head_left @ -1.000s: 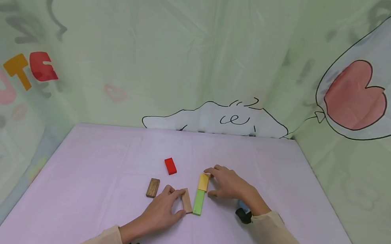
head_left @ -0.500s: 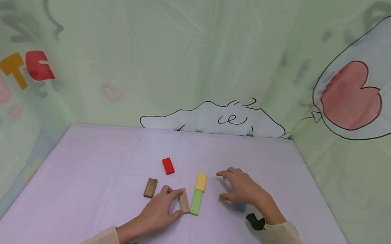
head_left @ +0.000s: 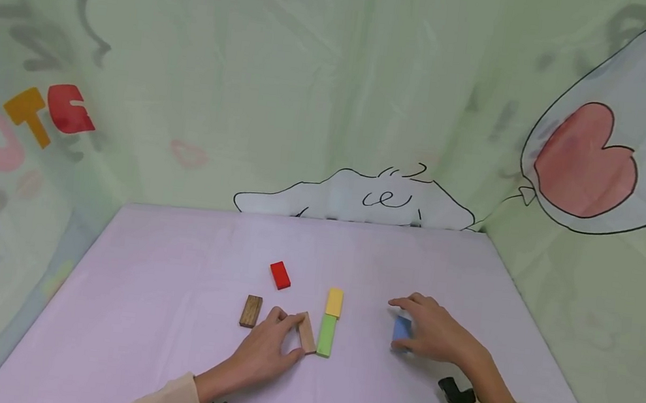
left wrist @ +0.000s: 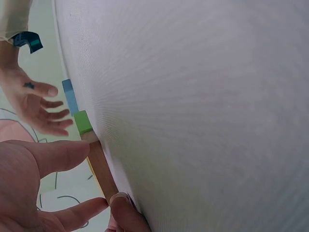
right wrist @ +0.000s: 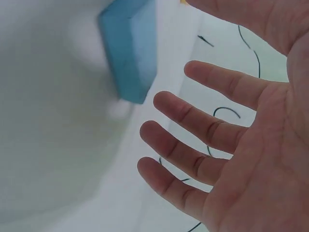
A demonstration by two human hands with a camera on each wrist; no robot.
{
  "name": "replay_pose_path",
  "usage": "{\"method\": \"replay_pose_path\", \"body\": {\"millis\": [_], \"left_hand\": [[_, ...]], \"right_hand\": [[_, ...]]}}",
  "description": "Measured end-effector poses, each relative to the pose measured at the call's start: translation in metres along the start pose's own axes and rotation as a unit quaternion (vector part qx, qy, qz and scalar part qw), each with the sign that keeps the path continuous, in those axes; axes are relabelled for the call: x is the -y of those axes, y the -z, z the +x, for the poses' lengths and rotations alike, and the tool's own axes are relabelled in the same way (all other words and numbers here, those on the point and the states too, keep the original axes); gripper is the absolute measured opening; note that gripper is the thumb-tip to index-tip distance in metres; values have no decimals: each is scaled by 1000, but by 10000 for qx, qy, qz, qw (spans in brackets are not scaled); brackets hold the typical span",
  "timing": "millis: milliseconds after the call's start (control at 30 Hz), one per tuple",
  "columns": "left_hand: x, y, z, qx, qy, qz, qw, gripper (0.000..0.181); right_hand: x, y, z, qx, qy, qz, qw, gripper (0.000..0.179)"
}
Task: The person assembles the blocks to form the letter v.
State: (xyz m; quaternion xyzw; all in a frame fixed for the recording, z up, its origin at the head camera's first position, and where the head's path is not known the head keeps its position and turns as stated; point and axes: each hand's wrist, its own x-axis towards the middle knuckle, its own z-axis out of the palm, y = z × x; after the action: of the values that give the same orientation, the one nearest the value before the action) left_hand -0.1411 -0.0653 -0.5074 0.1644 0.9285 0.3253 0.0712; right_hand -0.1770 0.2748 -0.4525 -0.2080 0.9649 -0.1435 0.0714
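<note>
My left hand holds a light wooden block by its ends, thumb at the near end and fingers at the far end. In the left wrist view the same wooden block lies along the table surface. Right beside it is a green block, with a yellow block end to end beyond it. My right hand hovers over a blue block, its fingers spread and partly covering it. The right wrist view shows that blue block apart from the extended fingers.
A red block lies farther back on the pale purple table. Left of the wooden block is a dark brown block. Printed cloth walls close in the table at the back and both sides.
My right hand has left the yellow block and moved right and nearer, over to the blue block. The left hand stays on the light wooden block.
</note>
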Motion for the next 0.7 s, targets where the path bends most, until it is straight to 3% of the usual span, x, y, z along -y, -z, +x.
{"method": "replay_pose_path", "body": {"millis": [367,700], "left_hand": [[1,-1,-1,-55,2,-2,10000,63],[0,0,-1,-31,-4,-10,10000,63]], "right_hand": [[-9,-4,-15,256,-187,207,9993,81],[-12,-6,-20,133,-231,147,9995,76]]}}
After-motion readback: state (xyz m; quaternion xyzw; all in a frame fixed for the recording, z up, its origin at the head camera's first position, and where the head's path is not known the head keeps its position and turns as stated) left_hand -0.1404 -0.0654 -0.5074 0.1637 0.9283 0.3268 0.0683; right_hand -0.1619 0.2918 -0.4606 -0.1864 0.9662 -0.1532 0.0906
